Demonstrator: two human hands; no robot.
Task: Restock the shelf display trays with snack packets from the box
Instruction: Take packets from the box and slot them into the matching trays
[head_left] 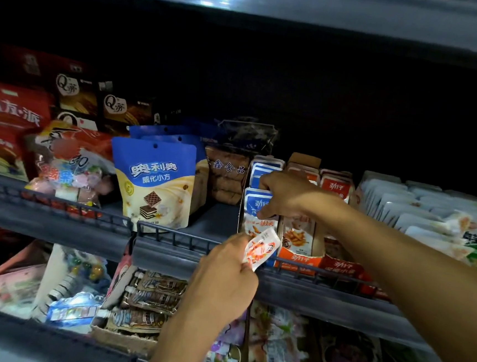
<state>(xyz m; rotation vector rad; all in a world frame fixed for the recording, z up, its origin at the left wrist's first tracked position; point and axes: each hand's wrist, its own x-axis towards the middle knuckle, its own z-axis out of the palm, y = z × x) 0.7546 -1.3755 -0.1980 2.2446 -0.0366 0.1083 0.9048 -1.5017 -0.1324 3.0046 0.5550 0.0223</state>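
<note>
My right hand (283,195) is reaching into the display tray (296,261) on the middle shelf (55,222), fingers curling over the blue snack packets (258,205) standing at its left side, pressing them back. My left hand (223,272) is hovering just below the shelf's wire rail (186,241), pinching one small white & orange packet (261,249) betw. thumb & fingers, right in front of the tray. Blue wafer pouch (156,185) is standing to the left.

We see our two arms bare to the frame edge: no sleeves, gloves, watch or rings on our left hand (223,277) or our right hand (288,195).
</note>
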